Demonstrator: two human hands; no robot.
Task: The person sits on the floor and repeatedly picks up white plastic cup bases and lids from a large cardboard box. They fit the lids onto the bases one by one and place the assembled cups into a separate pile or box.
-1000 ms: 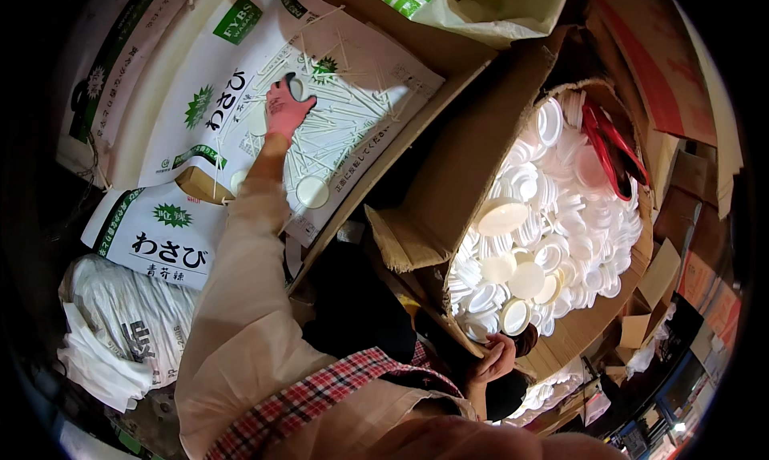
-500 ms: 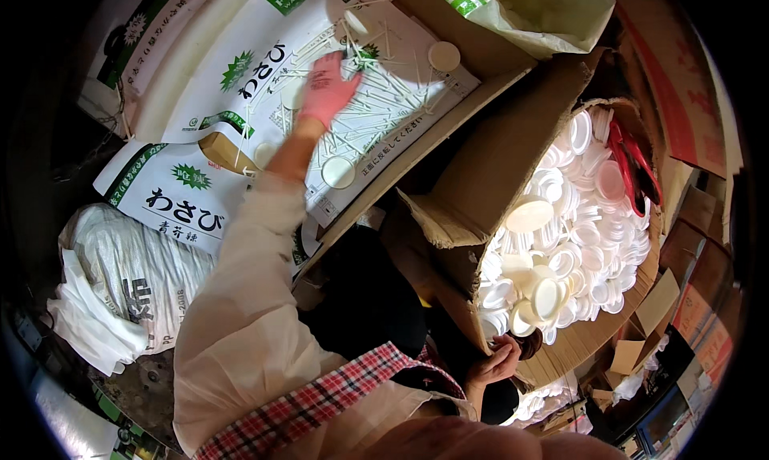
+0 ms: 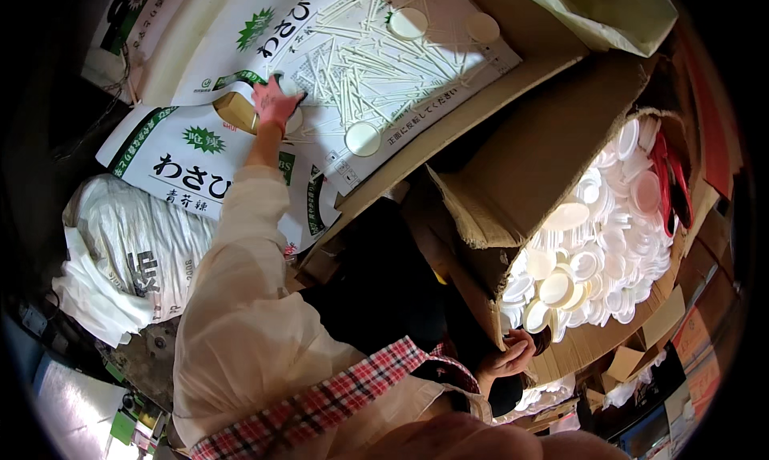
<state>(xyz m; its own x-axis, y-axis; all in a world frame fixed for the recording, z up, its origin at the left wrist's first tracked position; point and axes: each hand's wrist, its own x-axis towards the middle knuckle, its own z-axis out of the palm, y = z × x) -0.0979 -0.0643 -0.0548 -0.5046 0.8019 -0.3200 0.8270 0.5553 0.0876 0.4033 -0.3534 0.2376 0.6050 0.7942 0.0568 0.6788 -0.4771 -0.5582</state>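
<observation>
My left hand [image 3: 276, 103], in a pink glove with dark fingertips, is over the left edge of a printed white sheet. Its fingers are spread, with the thumb out to the right. Beside the fingers lies a small white disc [image 3: 289, 85], partly covered; another is half hidden by the wrist. Many thin white sticks [image 3: 352, 71] are scattered to the right, among round white lids [image 3: 363, 139]. My bare right hand [image 3: 513, 354] is at the near corner of an open carton, its fingers curled together. What they hold, if anything, is hidden.
The carton [image 3: 473, 195] at the right is heaped with white round lids [image 3: 613, 240]; red-handled scissors [image 3: 666, 183] lie at its far side. A white woven sack [image 3: 136, 252] stands at the left. A pale bag [image 3: 609, 15] sits at the far right, and more cardboard boxes [image 3: 641, 340] stand beyond the carton.
My left hand has moved left and nearer, from over the sticks to the sheet's left edge. The whole view has shifted. My right hand stays by the carton corner.
</observation>
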